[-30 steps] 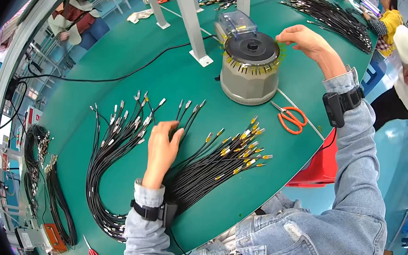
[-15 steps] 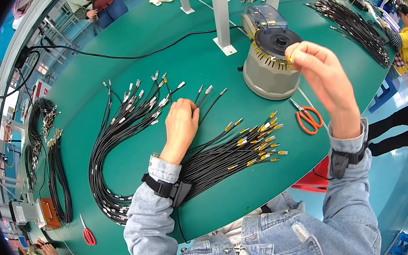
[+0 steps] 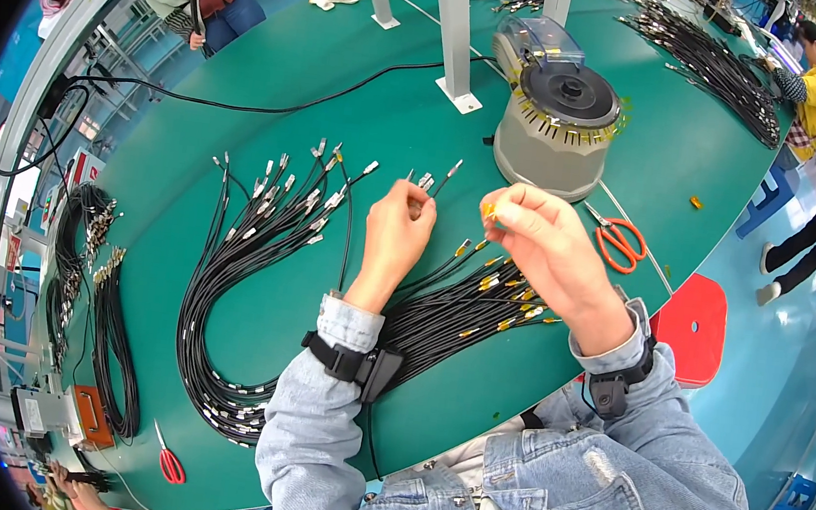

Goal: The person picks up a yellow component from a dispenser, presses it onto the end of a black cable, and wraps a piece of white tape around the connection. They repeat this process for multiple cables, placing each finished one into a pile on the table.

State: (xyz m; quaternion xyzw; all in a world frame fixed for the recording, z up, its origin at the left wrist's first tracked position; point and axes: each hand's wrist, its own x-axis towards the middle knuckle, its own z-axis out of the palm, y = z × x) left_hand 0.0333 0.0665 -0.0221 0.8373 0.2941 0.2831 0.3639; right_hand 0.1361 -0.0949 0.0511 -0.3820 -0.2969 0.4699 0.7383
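Note:
My left hand (image 3: 398, 237) is closed around a few black cables, whose metal connector tips (image 3: 453, 170) poke out past the fingers. To its right, my right hand (image 3: 550, 246) pinches a small piece of amber tape (image 3: 490, 212), a short gap from those tips. Below both hands runs a bundle of black cables (image 3: 442, 309) with amber tape around many of its ends. The same long bundle curves left to a fan of silver connectors (image 3: 309, 198). Behind my right hand stands a round grey tape dispenser (image 3: 550, 155) with amber strips along its rim.
Orange-handled scissors (image 3: 619, 244) lie right of the dispenser, red-handled scissors (image 3: 169, 463) at the near left. Other cable bundles (image 3: 115, 353) lie at the left and far right. A metal post (image 3: 458, 39) stands behind. A red stool (image 3: 692, 328) is beside the table; people work nearby.
My right hand has come from the dispenser down and left with the piece of tape. My left hand has shifted slightly right and up along the cable ends.

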